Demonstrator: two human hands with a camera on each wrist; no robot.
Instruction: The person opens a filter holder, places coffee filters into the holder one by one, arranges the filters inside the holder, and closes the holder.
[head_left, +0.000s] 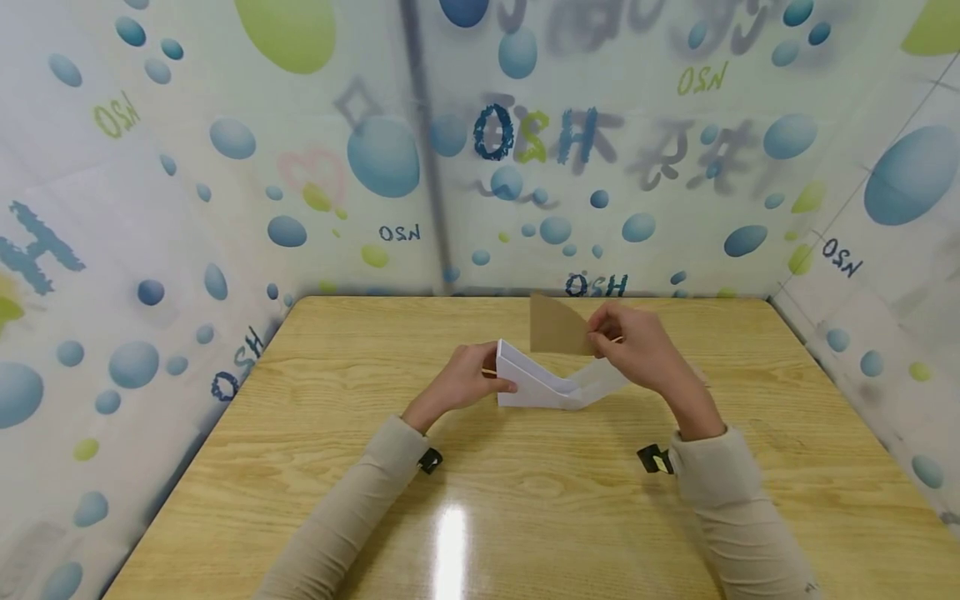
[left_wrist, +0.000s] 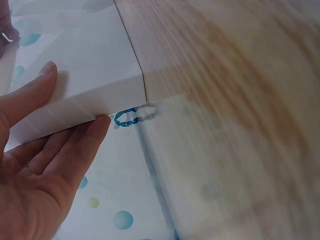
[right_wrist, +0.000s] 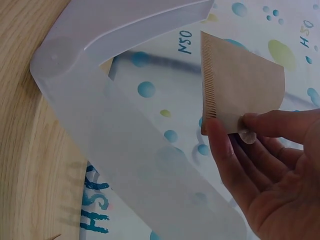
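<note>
My left hand (head_left: pixel 468 379) grips the left end of a slim white case (head_left: pixel 528 390) over the table, thumb on its near face. In the left wrist view, the fingers lie along the underside of the case (left_wrist: pixel 95 55). Its translucent lid (head_left: pixel 602 379) is swung open to the right on a hinge. My right hand (head_left: pixel 633 348) pinches a brown paper coffee filter (head_left: pixel 557 329) by its edge, above the open lid. The right wrist view shows the crimped seam of the filter (right_wrist: pixel 240 85) and the thumb and fingertips on its lower edge.
A wood-grain table (head_left: pixel 525 517) lies beneath both hands. Behind it and at both sides hang white sheets (head_left: pixel 465 225) printed with coloured drops. Black camera mounts (head_left: pixel 656 459) stick out from both cuffs. Light glares off the table's front.
</note>
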